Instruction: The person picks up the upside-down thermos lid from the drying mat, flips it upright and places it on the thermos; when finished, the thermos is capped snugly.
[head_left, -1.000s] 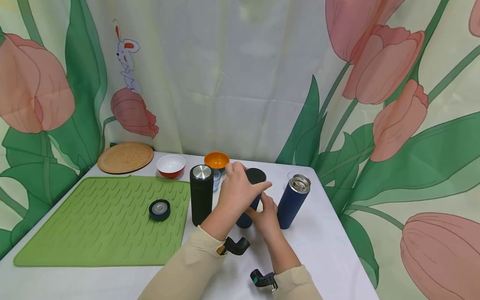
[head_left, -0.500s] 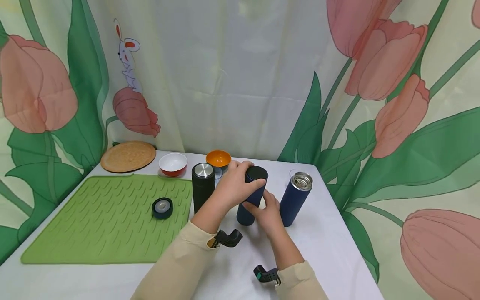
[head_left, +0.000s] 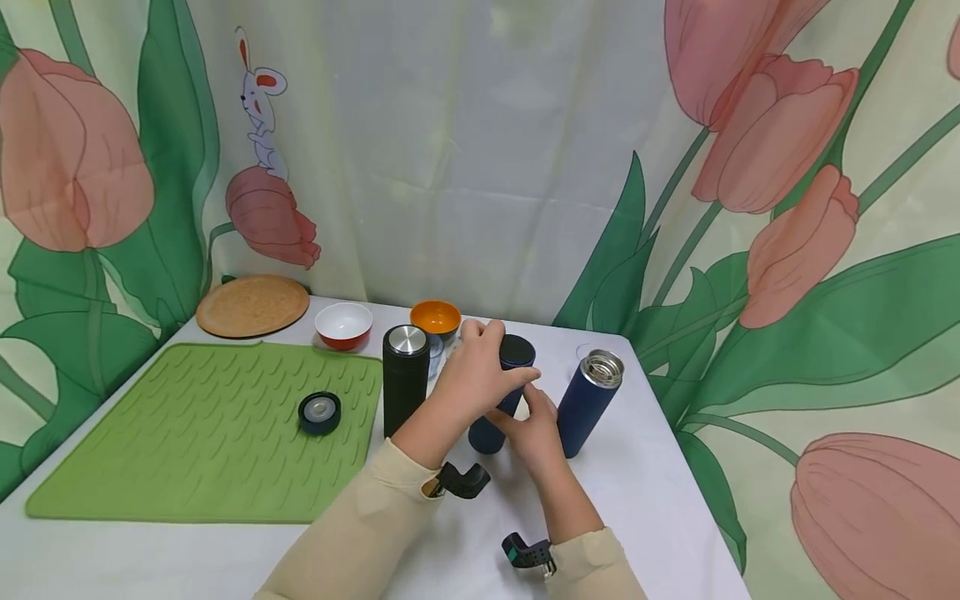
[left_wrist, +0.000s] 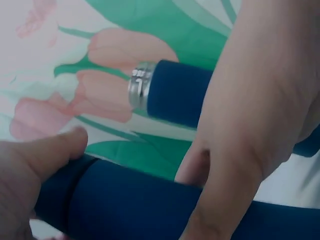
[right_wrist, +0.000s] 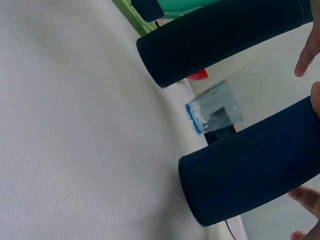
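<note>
A dark blue thermos bottle (head_left: 487, 437) stands on the table between my hands. My left hand (head_left: 476, 371) grips its black-topped lid (head_left: 517, 348) from the left, thumb across the near side. Lower down, my right hand (head_left: 532, 429) holds the bottle's body. In the left wrist view a dark seam shows between lid and body (left_wrist: 130, 200). Just to the right stands a second blue thermos bottle (head_left: 588, 408), lidless, its steel mouth showing. A black thermos bottle (head_left: 405, 383) with a silver-topped lid is left of my left hand, partly hidden by the forearm.
On the green mat (head_left: 187, 450) lies a loose dark lid (head_left: 319, 412), underside up. Behind are a round wooden board (head_left: 253, 307), a red-and-white bowl (head_left: 343, 323) and an orange bowl (head_left: 436, 317). A clear container (right_wrist: 216, 107) shows between bottles in the right wrist view.
My left hand has turned back and forth on the lid: its thumb swung onto the near side half a second ago and now points right again. My right hand keeps its hold.
</note>
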